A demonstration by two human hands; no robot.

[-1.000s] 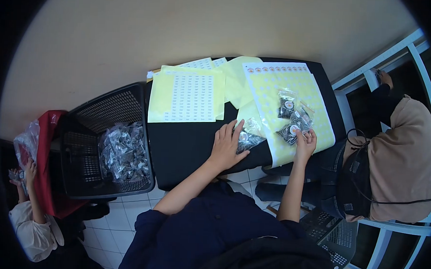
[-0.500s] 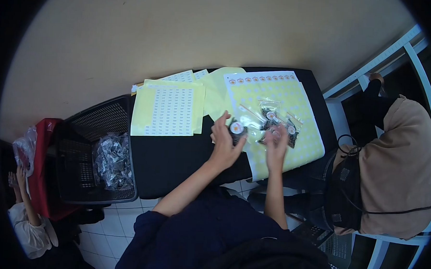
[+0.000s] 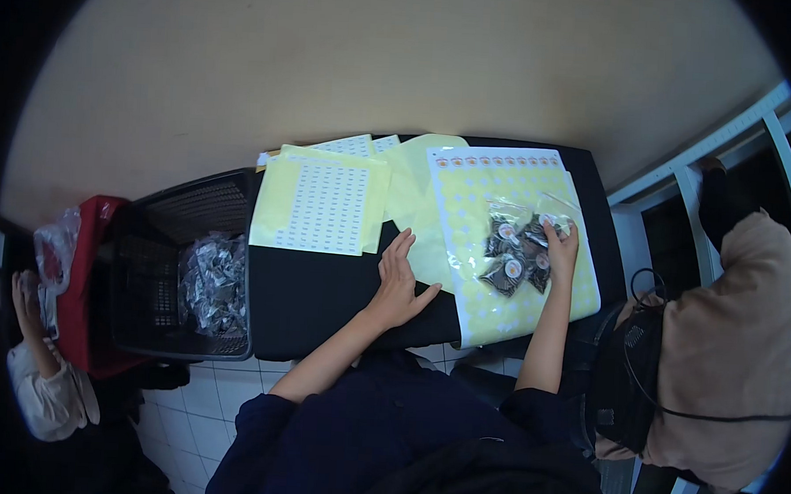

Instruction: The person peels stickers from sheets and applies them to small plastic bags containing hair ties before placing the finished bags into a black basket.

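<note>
Several small clear zip bags with dark contents lie close together on a yellow sticker sheet. One labelled bag is at the front of the group, and another bag lies behind it. Round white stickers with an orange mark show on them. My right hand is at the right side of the group, its fingers closed on the edge of a bag. My left hand rests empty over the black tablecloth by the sheet's left side, fingers stretched and thumb apart.
Yellow label sheets lie at the table's back left. A dark crate holding silvery plastic packets adjoins the table's left end. Beyond it are a red container and another person's hand. Someone in beige sits at right.
The bag in my left hand has been let go and now lies with the others on the sheet. My right hand has moved right to another bag. The camera view has shifted slightly.
</note>
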